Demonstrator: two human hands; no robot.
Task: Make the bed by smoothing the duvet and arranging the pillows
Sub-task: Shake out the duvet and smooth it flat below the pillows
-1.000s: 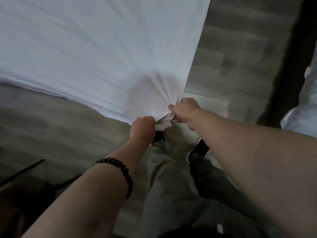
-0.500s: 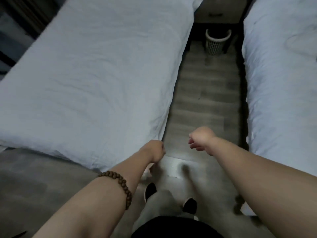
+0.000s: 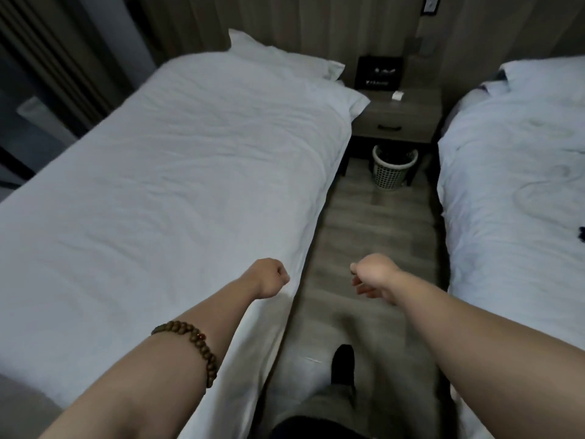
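Note:
A white duvet [image 3: 177, 191] lies spread over the left bed with light wrinkles, and its right edge hangs down toward the floor. A white pillow [image 3: 278, 63] leans at the head of that bed against the wall. My left hand [image 3: 270, 277] hovers over the duvet's right edge, curled into a fist and holding nothing. To its right, my right hand [image 3: 372, 274] is over the floor of the aisle with its fingers loosely curled and empty. Neither hand touches the bedding.
A second bed [image 3: 512, 172] with rumpled white bedding stands at the right. Between the beds runs a narrow wooden-floor aisle [image 3: 373, 223]. At its far end are a nightstand [image 3: 402, 112], a black bag [image 3: 378, 72] on it, and a white mesh bin [image 3: 394, 166].
Both hands let go of the duvet corner they were gripping. The view has lifted from the foot of the bed and moved forward along the aisle between the beds.

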